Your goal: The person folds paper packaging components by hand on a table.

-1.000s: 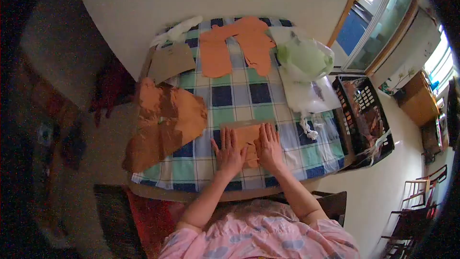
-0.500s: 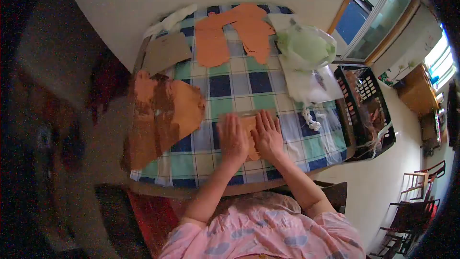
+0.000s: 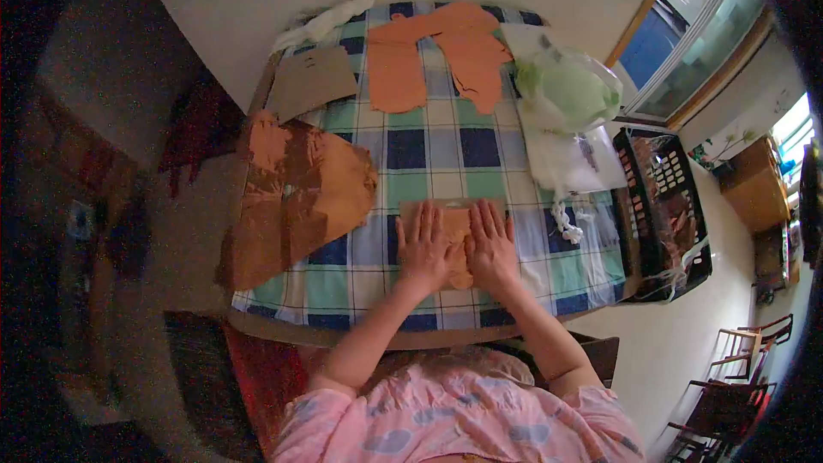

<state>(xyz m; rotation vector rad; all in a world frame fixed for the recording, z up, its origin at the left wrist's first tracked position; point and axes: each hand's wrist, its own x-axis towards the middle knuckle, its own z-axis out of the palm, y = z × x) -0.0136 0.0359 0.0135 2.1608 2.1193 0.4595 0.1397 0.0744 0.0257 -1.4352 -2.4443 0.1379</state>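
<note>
My left hand lies flat on the left part of a small brown card, its fingers stretched out and the thumb turned inward. My right hand rests flat on the right side of the same card, fingers extended. Between the two hands shows a flat, tan-orange piece of thin material, lying lengthwise on the card; its edges are partly covered by my hands. Neither hand grips anything. Card and piece lie on a checked tablecloth near the front of the table.
Flat orange pieces lie at the back. On the left are a brown card stack and a clear bag of orange pieces. A greenish plastic bag and white sheets lie right, beside a black crate.
My left hand, blurred before, now lies flat and sharp on the card. Both hands press beside the tan-orange piece. The whole view has shifted slightly.
</note>
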